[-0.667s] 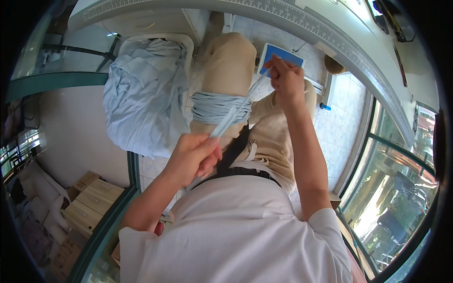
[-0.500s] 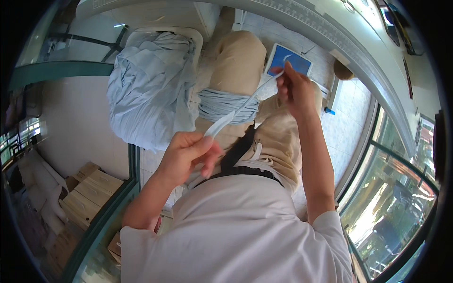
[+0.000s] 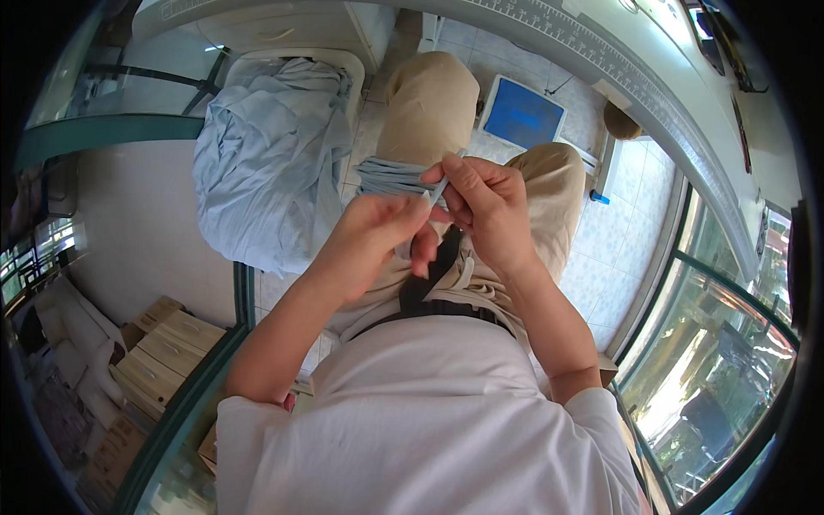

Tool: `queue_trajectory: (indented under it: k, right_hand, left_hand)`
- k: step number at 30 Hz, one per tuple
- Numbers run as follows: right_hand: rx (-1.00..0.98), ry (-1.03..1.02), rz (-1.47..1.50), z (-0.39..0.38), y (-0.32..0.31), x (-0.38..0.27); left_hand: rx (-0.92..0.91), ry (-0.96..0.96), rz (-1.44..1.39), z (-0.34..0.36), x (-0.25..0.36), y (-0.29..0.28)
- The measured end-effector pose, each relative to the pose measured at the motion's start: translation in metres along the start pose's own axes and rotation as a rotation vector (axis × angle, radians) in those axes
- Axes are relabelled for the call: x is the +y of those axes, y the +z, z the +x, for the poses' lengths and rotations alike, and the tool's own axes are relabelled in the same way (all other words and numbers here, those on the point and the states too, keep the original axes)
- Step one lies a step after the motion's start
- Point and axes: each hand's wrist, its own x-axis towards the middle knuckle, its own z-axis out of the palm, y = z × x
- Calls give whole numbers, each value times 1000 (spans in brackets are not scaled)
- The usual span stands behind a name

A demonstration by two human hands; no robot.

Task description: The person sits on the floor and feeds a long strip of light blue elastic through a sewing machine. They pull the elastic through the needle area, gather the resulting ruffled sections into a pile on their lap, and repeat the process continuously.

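Above my lap, my left hand (image 3: 378,236) and my right hand (image 3: 489,206) are close together, almost touching. Between them is a narrow pale blue fabric strip (image 3: 439,185), folded thin. The thumb and fingers of my right hand pinch its upper part. My left thumb and forefinger close on its lower end, while the other left fingers curl loosely. Just beyond the hands, a bundle of light blue strips (image 3: 390,176) lies across my left thigh, partly hidden by them.
Left of my legs, a heap of light blue cloth (image 3: 266,163) fills a pale bin (image 3: 356,70). A table edge with a ruler scale (image 3: 549,21) curves overhead. Beyond my right knee, a blue-topped pedal or pad (image 3: 525,113) rests on the tiled floor. Green-framed glass panels (image 3: 704,378) stand right.
My right hand has come down and toward me, and my left has moved up and right, bringing them together. The strip, stretched long between them before, now shows only as a short piece.
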Motion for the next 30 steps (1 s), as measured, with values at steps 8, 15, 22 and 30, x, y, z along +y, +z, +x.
queue_trajectory:
  k: [8,15,22,30]
  right_hand:
    - [425,-143,-53,39,-76,-17]
    - [206,-60,-56,-3,-33,-24]
    - [222,-223,-189,-19,-8,-39]
    - [327,-259,52,-20,-76,-34]
  left_hand:
    - [111,-135,120,-31,-24,-9]
    - [435,472,1078,-28,-6,-14]
    - [79,439,687,1,8,22]
    - [582,464,828,-33,-6,-88]
